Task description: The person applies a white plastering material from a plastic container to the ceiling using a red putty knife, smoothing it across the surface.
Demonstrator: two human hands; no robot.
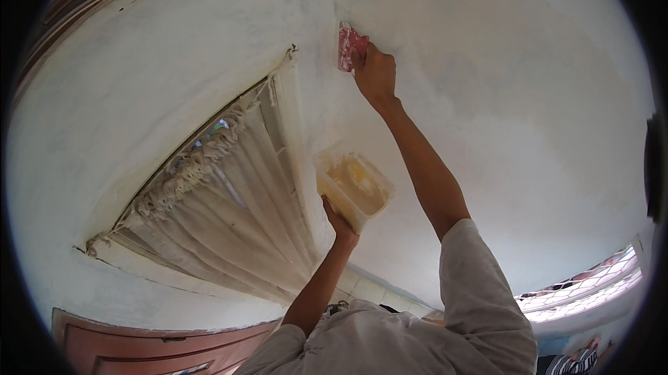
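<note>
High on the white wall (473, 62), beside the inner corner, my right hand (376, 72) grips a red scraper (352, 46) smeared with white paste. The blade lies against the wall close to the corner line. Lower down, my left hand (341, 220) holds up a translucent plastic tub (358, 213) from below, tilted toward me. Inside the tub is some pale, yellowish-looking residue. Its fingers are mostly hidden behind and under the tub.
Left of the corner, a gathered beige curtain (229, 215) hangs on a string across a window. A reddish-brown door (167, 344) stands at the lower left. At the lower right is a bright opening with a metal grille (591, 284), and striped cloth (567, 364) below it.
</note>
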